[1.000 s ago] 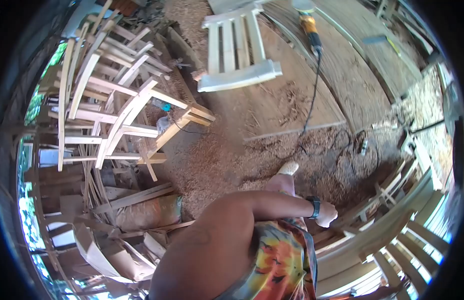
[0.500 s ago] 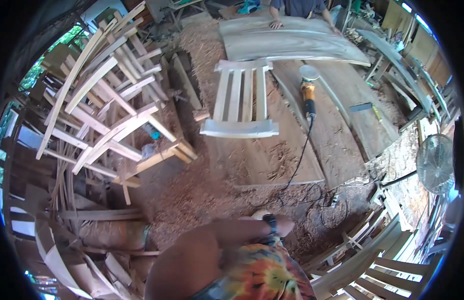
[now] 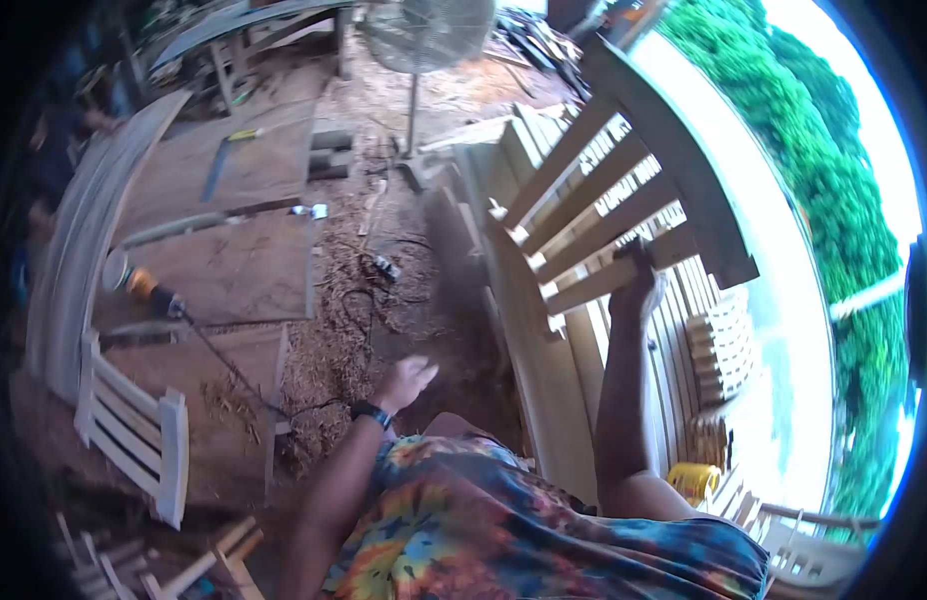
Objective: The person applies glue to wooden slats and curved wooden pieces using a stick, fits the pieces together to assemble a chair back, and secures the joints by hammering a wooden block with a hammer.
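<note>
Just right of the long board (image 3: 552, 400), the right hand (image 3: 639, 286) is grasping the slatted frame (image 3: 589, 196) by its nearest slat (image 3: 586, 288), ideally using a firm wrist so the wide rail (image 3: 684, 135) is not swinging, while the left hand (image 3: 408, 381) is hanging loosely open, seemingly empty, left of the board.

No readable text or labels.

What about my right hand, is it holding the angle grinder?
No, the right hand grips a slatted chair back; the angle grinder lies on wooden boards.
</note>
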{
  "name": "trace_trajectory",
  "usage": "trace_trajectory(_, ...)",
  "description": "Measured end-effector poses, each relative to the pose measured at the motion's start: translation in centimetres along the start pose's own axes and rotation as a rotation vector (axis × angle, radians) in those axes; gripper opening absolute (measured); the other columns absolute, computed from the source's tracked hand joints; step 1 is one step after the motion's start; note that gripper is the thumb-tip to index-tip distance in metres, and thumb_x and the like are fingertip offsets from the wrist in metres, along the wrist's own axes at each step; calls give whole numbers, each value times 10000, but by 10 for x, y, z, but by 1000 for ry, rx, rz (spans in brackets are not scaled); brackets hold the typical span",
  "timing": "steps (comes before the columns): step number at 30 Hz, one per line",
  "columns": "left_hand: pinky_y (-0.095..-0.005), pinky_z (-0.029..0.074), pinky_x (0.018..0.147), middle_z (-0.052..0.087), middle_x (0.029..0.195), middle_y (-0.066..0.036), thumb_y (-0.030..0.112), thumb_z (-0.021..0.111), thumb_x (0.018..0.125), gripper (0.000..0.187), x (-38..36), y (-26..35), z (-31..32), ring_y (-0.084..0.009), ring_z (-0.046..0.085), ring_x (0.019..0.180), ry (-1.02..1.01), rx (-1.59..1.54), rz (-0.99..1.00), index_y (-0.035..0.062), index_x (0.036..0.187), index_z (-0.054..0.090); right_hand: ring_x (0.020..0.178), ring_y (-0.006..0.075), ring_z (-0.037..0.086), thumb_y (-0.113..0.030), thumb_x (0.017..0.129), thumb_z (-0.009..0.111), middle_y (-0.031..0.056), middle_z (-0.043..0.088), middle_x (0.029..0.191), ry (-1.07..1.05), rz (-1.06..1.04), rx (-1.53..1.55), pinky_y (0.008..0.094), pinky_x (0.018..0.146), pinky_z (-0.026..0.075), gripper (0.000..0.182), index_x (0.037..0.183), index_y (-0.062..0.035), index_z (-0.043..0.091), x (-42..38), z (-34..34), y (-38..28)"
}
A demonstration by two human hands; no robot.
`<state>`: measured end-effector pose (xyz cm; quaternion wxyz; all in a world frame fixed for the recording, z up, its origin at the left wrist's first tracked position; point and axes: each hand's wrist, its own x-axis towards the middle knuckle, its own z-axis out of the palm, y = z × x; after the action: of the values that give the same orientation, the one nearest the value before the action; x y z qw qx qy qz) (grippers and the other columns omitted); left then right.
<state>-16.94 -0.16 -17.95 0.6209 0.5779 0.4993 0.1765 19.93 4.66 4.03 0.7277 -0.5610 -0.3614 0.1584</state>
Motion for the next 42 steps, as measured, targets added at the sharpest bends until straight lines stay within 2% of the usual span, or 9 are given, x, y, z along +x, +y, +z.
trace_trajectory(10, -390, 486, 1055, 571, 1451, -97, 551, 526, 1048, 709, 97, 130, 28, -248, 579, 1255, -286, -1245, 302, 84, 1558, 371, 930, 243, 610, -324, 986, 616, 100, 605, 948, -139, 226, 896, 450, 941, 476, 326, 1070, -11, 590, -32, -59, -112)
trace_trajectory(13, -313, 563, 804, 628, 1150, -34, 618, 439, 1055, 699, 83, 181, -24, -164, 639, 939, -316, -1095, 491, 63, 1479, 453, 1007, 258, 619, -342, 987, 614, 106, 619, 1008, -143, 252, 1114, 452, 977, 472, 338, 1096, -22, 592, -38, -63, -109)
trace_trajectory(15, -345, 483, 1038, 561, 1366, -77, 603, 416, 1070, 701, 85, 221, -79, -189, 558, 1224, 117, -894, 454, 46, 1494, 441, 1055, 281, 643, -279, 951, 689, 112, 654, 1056, -114, 188, 891, 502, 1039, 466, 353, 1179, -35, 576, -36, -52, -102)
trace_trajectory(18, -347, 262, 1224, 396, 1601, -113, 505, 449, 1094, 690, 51, 310, -171, -197, 404, 1426, 275, -619, 643, 22, 1577, 352, 1120, 305, 629, -165, 882, 727, 140, 603, 1210, 4, 588, 1220, 546, 1109, 444, 482, 1291, -38, 507, -57, -33, -107)
trace_trajectory(22, -343, 446, 1028, 599, 1308, -80, 414, 557, 1061, 519, -3, 440, -281, -164, 547, 1229, 343, 327, 836, -2, 1373, 576, 1223, 356, 585, -118, 867, 743, 174, 520, 1311, 181, 1125, 1368, 579, 1120, 482, 579, 1361, -35, 453, -102, 21, -47)
trace_trajectory(27, -347, 510, 824, 686, 1057, -35, 368, 727, 945, 438, -13, 534, -145, -155, 632, 1016, 345, 614, 1413, 0, 1176, 669, 1148, 360, 635, -138, 895, 731, 193, 570, 1263, 109, 1312, 1785, 512, 1079, 553, 534, 1348, 10, 491, -122, 121, 15)
trace_trajectory(31, -385, 539, 767, 728, 902, -116, 376, 792, 810, 456, -10, 584, -53, -233, 708, 847, 11, 1067, 1251, 23, 1089, 718, 1144, 332, 637, -80, 768, 767, 206, 626, 1191, 69, 1122, 2145, 460, 1067, 566, 605, 1316, 27, 533, -94, 173, 72)
trace_trajectory(35, -401, 551, 718, 746, 833, -154, 435, 727, 840, 459, 37, 584, -3, -261, 736, 758, -188, 1075, 1330, 27, 1050, 741, 1009, 303, 652, -367, 838, 835, 157, 669, 1104, -11, 737, 1979, 427, 961, 572, 612, 1275, -18, 588, -54, 188, 129)
trace_trajectory(42, -356, 548, 713, 737, 765, -166, 303, 833, 756, 366, 102, 580, 31, -214, 728, 719, -403, 912, 1327, -11, 924, 748, 991, 271, 703, -667, 985, 528, 146, 700, 1108, 221, 944, 1451, 429, 878, 601, 729, 1326, -23, 539, -24, 155, 142)
